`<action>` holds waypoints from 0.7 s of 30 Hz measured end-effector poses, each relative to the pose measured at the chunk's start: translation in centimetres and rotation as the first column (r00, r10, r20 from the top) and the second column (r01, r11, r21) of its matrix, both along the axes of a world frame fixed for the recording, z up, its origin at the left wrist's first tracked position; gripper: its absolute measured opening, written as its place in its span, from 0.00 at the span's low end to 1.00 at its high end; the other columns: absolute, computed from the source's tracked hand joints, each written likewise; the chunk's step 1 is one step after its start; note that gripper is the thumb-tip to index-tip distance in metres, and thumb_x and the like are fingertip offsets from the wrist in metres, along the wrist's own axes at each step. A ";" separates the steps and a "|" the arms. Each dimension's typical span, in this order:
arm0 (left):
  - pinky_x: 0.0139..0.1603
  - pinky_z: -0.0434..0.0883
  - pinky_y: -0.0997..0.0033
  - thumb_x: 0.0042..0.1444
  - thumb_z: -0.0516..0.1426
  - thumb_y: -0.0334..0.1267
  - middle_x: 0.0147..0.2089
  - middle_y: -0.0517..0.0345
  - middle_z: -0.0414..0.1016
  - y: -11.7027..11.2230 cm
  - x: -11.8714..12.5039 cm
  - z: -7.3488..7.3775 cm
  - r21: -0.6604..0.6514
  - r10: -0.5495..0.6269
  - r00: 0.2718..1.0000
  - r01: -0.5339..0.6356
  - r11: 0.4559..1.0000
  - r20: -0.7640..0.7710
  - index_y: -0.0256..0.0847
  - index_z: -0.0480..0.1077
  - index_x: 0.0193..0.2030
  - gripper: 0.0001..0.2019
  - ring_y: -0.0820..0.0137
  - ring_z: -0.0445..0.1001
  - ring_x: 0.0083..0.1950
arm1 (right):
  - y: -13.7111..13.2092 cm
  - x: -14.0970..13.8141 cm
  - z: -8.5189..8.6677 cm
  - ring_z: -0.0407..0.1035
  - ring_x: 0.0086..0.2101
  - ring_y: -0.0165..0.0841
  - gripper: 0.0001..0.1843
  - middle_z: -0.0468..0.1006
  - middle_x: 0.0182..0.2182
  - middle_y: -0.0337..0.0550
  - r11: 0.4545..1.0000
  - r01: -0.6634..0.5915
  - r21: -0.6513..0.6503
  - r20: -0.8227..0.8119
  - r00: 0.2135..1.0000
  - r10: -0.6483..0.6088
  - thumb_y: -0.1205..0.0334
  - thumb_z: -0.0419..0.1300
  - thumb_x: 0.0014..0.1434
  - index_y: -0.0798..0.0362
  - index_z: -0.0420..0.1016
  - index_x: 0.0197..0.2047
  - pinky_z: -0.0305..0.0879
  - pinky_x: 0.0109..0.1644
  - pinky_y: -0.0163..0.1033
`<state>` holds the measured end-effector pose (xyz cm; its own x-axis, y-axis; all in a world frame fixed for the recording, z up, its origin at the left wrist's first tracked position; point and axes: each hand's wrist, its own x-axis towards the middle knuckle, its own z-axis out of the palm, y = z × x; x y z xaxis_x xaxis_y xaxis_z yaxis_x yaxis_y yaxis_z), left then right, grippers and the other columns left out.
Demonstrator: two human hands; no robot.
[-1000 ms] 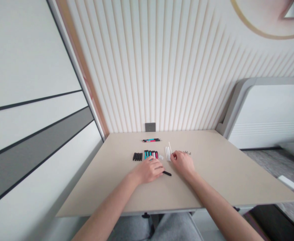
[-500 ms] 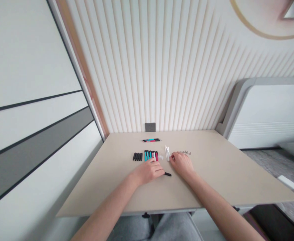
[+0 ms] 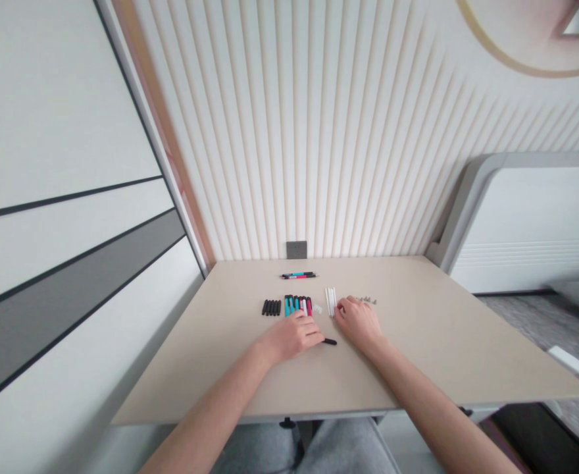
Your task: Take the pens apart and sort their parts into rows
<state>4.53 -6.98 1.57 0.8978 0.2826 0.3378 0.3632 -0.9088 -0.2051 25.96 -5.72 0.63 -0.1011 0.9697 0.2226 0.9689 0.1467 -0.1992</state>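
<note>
My left hand (image 3: 294, 337) is closed over the table, and a slim black pen part (image 3: 330, 342) sticks out to the right from its fingertips; the rest of that part is hidden. Just beyond these fingers lies a row of teal, white and red pen barrels (image 3: 290, 305) with black ends, partly covered by the hand. My right hand (image 3: 358, 321) rests on the table with curled fingers, its thumb and forefinger at the rightmost of several thin white pen refills (image 3: 329, 303). Small clear pieces (image 3: 318, 309) lie between barrels and refills. Behind my right knuckles are small grey pen tips (image 3: 368, 300).
Several black pen grips (image 3: 271, 307) line up left of the barrels. Two assembled pens (image 3: 298, 275) lie across the back of the beige table (image 3: 210, 368). A dark socket (image 3: 296, 249) sits on the ribbed wall behind. A cabinet (image 3: 72, 296) borders the left side.
The white refills have shifted from a bunched, slanting group to a more even, parallel row beside my right fingers. My hands stay nearly in place; the black part at my left hand moved very slightly.
</note>
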 end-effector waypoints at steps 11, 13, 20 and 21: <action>0.46 0.62 0.66 0.65 0.51 0.31 0.37 0.56 0.74 0.1 -0.1 0.0 -0.010 0.013 1.000 -0.014 1.000 -0.028 0.40 0.71 0.43 0.08 0.68 0.69 0.40 | -0.4 -0.2 0.3 0.70 0.44 0.35 0.16 0.73 0.45 0.46 0.987 -0.157 -0.022 -0.020 0.987 0.157 0.52 0.51 0.67 0.45 0.75 0.51 0.55 0.50 0.38; 0.46 0.62 0.66 0.65 0.51 0.30 0.37 0.57 0.74 0.0 -0.1 0.0 -0.017 0.015 1.000 -0.016 1.000 -0.027 0.40 0.71 0.43 0.08 0.68 0.69 0.40 | -0.4 -0.3 0.2 0.70 0.44 0.36 0.16 0.72 0.45 0.46 0.987 -0.155 -0.030 -0.010 0.988 0.155 0.50 0.51 0.66 0.45 0.76 0.50 0.55 0.50 0.39; 0.45 0.63 0.66 0.65 0.51 0.30 0.37 0.57 0.75 0.1 -0.1 -0.2 -0.036 0.023 1.000 -0.024 0.999 -0.006 0.41 0.71 0.42 0.08 0.68 0.70 0.40 | -0.4 -0.2 0.2 0.70 0.43 0.36 0.15 0.73 0.44 0.45 0.986 -0.166 -0.026 -0.001 0.986 0.166 0.52 0.51 0.66 0.46 0.76 0.49 0.55 0.50 0.40; 0.45 0.63 0.66 0.65 0.51 0.30 0.37 0.57 0.75 0.1 -0.1 -0.2 -0.037 0.025 1.000 -0.025 0.999 0.000 0.41 0.71 0.42 0.08 0.68 0.70 0.40 | -0.5 -0.2 0.2 0.70 0.43 0.36 0.15 0.73 0.44 0.45 0.986 -0.167 -0.024 -0.003 0.986 0.167 0.52 0.52 0.66 0.46 0.76 0.48 0.55 0.49 0.39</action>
